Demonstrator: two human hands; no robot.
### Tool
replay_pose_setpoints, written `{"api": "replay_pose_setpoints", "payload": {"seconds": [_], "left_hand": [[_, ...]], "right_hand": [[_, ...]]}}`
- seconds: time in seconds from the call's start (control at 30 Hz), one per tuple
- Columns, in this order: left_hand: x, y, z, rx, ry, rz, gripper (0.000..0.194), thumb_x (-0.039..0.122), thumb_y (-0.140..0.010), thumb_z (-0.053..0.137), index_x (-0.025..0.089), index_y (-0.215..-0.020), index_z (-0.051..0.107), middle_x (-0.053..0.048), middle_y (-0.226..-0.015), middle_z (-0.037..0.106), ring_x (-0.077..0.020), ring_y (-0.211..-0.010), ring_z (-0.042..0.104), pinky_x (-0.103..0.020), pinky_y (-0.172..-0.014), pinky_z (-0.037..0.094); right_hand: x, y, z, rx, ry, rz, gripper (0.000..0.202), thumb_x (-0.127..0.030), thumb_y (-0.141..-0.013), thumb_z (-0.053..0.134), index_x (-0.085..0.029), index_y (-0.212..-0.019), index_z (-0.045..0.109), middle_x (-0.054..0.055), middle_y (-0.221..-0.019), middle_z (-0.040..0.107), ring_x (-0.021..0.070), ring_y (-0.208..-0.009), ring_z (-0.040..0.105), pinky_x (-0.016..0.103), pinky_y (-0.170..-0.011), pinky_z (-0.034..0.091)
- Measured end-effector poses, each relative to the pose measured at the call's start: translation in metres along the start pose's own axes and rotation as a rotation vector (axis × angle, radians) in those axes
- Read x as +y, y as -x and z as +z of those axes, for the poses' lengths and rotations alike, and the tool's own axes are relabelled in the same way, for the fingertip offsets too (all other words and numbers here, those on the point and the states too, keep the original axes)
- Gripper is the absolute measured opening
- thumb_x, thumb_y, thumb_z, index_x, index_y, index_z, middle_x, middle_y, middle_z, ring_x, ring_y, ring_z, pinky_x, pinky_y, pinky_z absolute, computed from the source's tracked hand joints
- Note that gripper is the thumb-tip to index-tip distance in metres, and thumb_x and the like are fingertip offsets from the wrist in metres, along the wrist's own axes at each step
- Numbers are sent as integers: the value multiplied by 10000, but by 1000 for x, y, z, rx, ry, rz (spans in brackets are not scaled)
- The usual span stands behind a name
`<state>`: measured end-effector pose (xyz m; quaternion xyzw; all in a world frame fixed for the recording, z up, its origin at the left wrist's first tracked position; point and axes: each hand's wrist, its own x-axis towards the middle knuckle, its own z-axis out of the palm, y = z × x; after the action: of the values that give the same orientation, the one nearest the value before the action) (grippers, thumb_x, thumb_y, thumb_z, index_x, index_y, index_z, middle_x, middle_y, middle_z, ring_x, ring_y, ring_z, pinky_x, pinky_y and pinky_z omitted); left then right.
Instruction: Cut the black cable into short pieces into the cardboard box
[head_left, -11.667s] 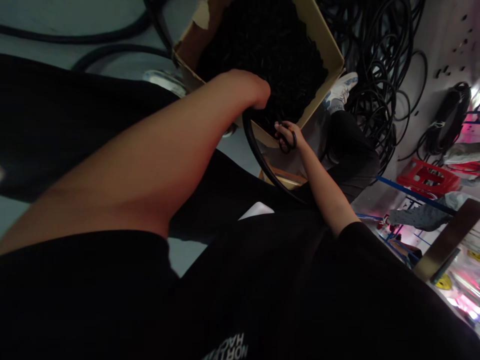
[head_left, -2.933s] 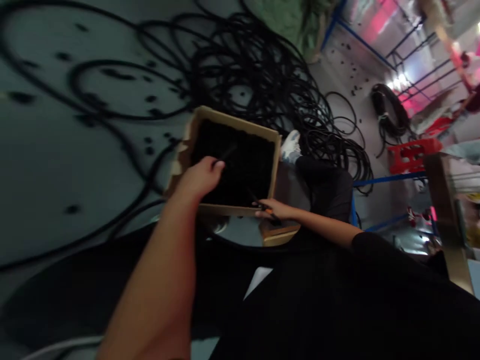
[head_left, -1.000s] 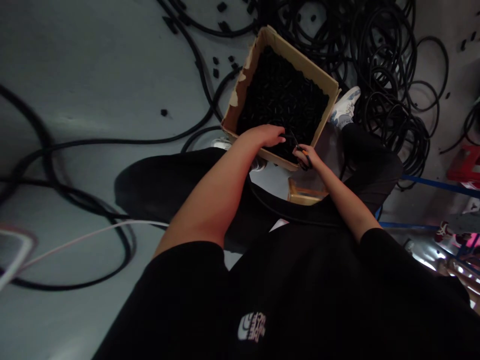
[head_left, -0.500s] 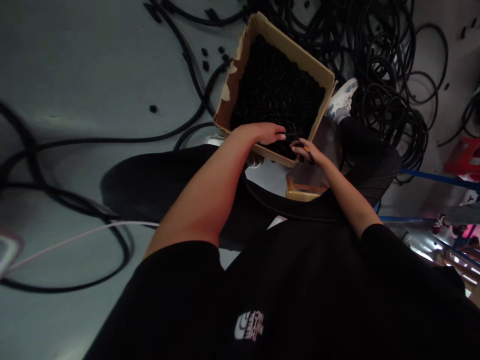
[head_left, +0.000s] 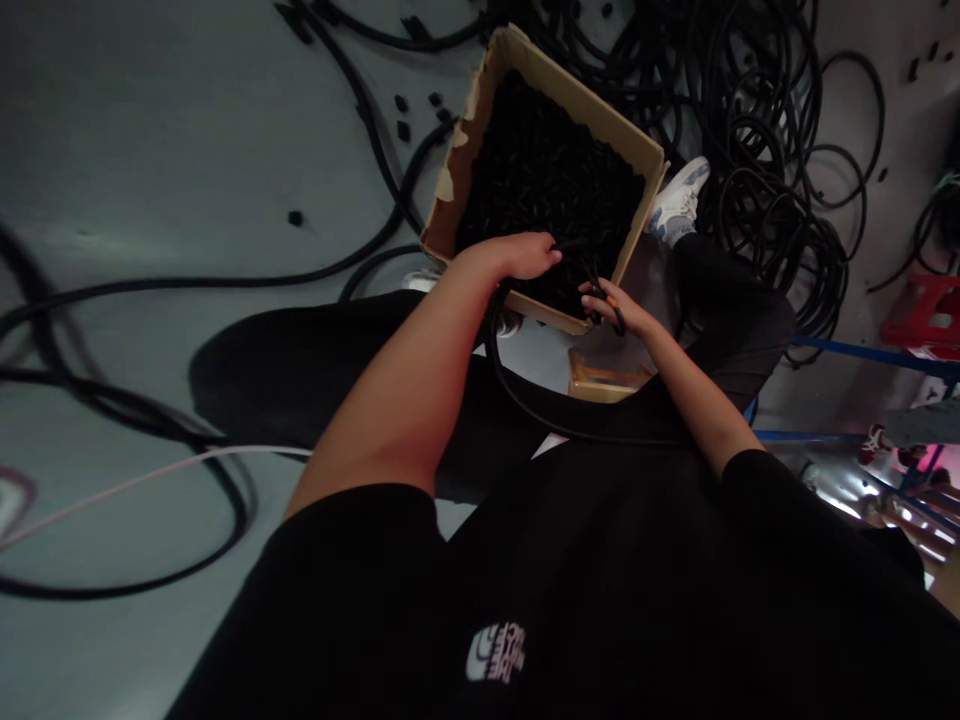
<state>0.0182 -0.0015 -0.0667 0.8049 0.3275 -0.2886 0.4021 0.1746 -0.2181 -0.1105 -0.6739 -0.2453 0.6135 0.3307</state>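
Note:
My left hand (head_left: 532, 255) is closed round a black hose (head_left: 517, 395), over the near part of a cardboard box (head_left: 600, 110). The hose loops down from that hand across my lap. To its right, my right hand (head_left: 611, 303) grips a cutting tool (head_left: 617, 318) with dark handles and an orange part, at the box's near right corner. The tool's blades point into the box and are hard to make out. Many short black pieces (head_left: 547, 160) fill the box.
Coils of black hose (head_left: 780, 180) lie on the floor at the upper right. More hose (head_left: 225, 283) runs across the floor at the left, near loose black bits (head_left: 295, 218). A red stool (head_left: 926, 315) and another person's shoe (head_left: 874, 445) show at the right.
My left hand has moved slightly up and left, away from the tool. The right hand has stayed nearly in place. The whole view has shifted slightly.

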Motion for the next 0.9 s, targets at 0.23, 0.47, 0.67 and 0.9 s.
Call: {"api": "replay_pose_setpoints", "payload": {"seconds": [0.23,0.47,0.67,0.9], "left_hand": [[14,9,1,42,149,78,453,442,-1117,663,206,-1476,807,-158,-1220,858,-396,-1257,810,-430,-1075,625],[28,3,-1,359,588,135,337,479,-1013,883,195,-1101,726,-111,-1038,800,-337,-1112,782,-436,-1047,635],[55,11,-6,487,820,128,513,527,-956,955,299,-928,497,-78,-989,692,-337,-1097,735,-479,-1033,614],[49,19,-37,630,646,141,485,669,-1037,856,317,-1009,525,-135,-1237,726,-372,-1370,743,-544,-1110,633]], "right_hand": [[-11,-19,0,22,58,-136,424,-443,-1017,979,-221,-1282,733,19,-1089,771,184,-946,735,311,-915,691],[-50,0,-1,121,19,-178,519,-539,-1038,967,-261,-1326,636,16,-1168,738,155,-872,748,275,-781,674],[-96,-16,-9,290,312,-219,707,-438,-805,1126,-279,-1167,539,-68,-934,642,160,-841,645,246,-706,520],[-146,-28,-27,306,336,-188,606,-239,-690,1061,-265,-1092,609,-71,-867,651,184,-782,676,290,-700,539]]}}
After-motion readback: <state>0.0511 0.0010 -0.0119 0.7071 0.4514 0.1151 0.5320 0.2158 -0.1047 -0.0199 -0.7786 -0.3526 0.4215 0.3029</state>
